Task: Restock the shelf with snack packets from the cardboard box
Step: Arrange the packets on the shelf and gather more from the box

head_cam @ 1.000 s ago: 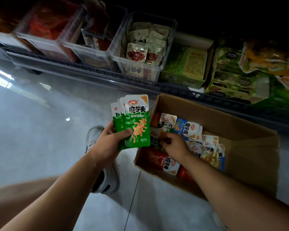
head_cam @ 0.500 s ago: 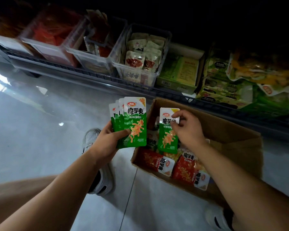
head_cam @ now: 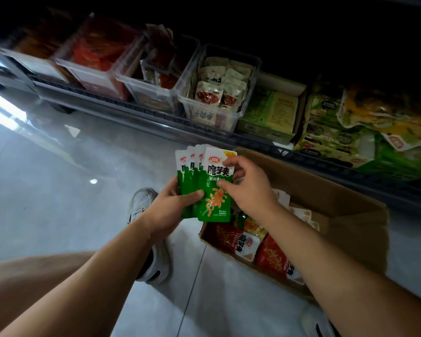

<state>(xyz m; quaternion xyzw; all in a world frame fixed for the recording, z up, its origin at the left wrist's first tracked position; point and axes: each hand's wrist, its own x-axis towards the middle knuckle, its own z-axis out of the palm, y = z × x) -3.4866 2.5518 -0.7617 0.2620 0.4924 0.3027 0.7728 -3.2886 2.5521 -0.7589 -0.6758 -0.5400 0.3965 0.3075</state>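
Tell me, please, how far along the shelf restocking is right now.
Done: several green packets are gathered in a fan in the left hand. In hand: the right hand pinches the front one of that fan. Left: none of the fan is on the shelf yet, and the cardboard box still holds red packets and others.
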